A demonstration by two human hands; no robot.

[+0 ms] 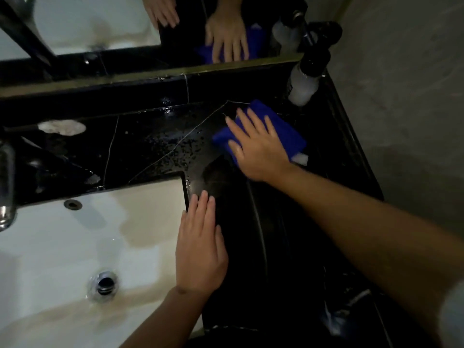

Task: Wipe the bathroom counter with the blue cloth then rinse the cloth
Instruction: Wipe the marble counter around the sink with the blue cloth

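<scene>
The blue cloth [283, 129] lies folded on the black marble counter [155, 144], right of the sink. My right hand [256, 146] presses flat on top of it, fingers spread and pointing away from me. My left hand [200, 244] rests flat on the counter at the sink's right rim, palm down, holding nothing. Water droplets speckle the counter left of the cloth. The white sink [62, 247] fills the lower left, with its drain [105, 285] near the front.
A chrome tap [6, 187] stands at the left edge. A white pump bottle with a black top [305, 81] sits in the back right corner, just beyond the cloth. A mirror [100, 23] runs along the back. A grey wall [414, 96] bounds the right side.
</scene>
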